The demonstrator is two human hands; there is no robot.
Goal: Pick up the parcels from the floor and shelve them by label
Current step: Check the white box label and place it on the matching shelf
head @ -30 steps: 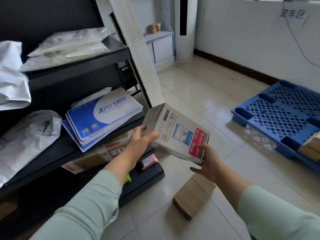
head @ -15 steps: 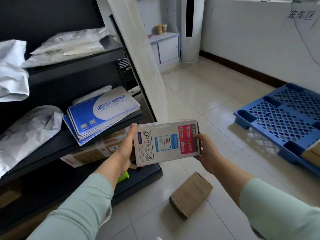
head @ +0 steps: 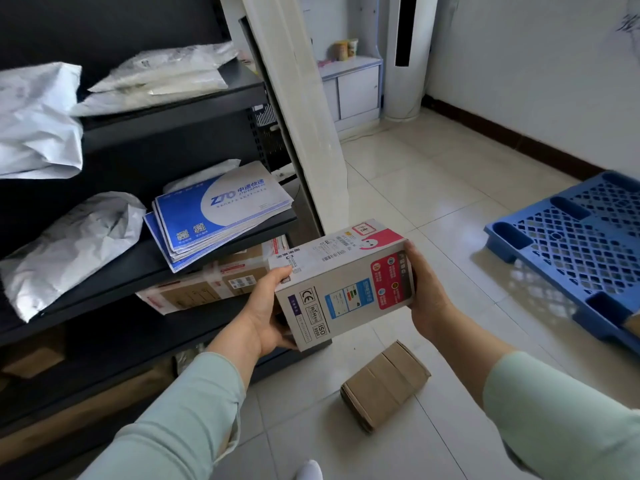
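Observation:
I hold a white printed box [head: 343, 282] with a red panel and a shipping label on its top face, level in front of the black shelf unit [head: 145, 268]. My left hand [head: 266, 313] grips its left end from below and behind. My right hand [head: 424, 292] clasps its right end. A small brown cardboard parcel [head: 384, 384] lies on the tiled floor just below the box.
On the shelves lie grey poly mailers [head: 65, 244], a stack of blue-and-white ZTO envelopes [head: 218, 213] and taped cartons [head: 214, 282]. A blue plastic pallet [head: 575, 247] lies on the floor at right. A white board [head: 298, 109] leans beside the shelf.
I have turned the box in both hands so that its top face with the shipping label now shows. The box has come lower and a little to the right.

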